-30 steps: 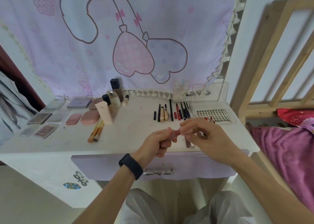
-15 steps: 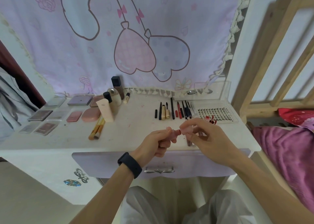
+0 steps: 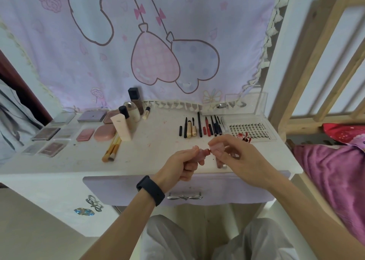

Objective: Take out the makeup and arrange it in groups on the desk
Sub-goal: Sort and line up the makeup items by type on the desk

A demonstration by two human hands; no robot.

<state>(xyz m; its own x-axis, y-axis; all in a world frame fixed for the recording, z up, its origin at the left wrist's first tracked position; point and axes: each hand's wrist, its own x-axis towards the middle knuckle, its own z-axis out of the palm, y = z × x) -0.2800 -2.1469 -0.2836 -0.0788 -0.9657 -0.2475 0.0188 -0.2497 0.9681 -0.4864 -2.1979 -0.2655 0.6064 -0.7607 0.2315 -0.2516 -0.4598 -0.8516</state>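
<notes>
Above the front edge of the white desk (image 3: 158, 141), my left hand (image 3: 181, 165) grips a small pink lipstick tube (image 3: 203, 153). My right hand (image 3: 237, 157) pinches its pink cap (image 3: 217, 147), which sits just off the tube's end. Pencils and mascaras (image 3: 203, 126) lie in a row at the back right. Eyeshadow palettes (image 3: 49, 135) and compacts (image 3: 104, 132) are grouped at the left. Bottles and a cream tube (image 3: 121, 128) stand in the middle back. A lash tray (image 3: 250, 131) lies at the right.
Two brushes (image 3: 111, 150) lie left of my hands. A small tube (image 3: 219, 164) lies on the desk under my right hand. The lavender drawer (image 3: 183, 188) is below. A wooden bed frame (image 3: 316, 62) and pink bedding (image 3: 335, 171) stand to the right.
My right hand has drawn the cap a little away from the lipstick tube; the two hands were closer together one second ago. The view shifted slightly.
</notes>
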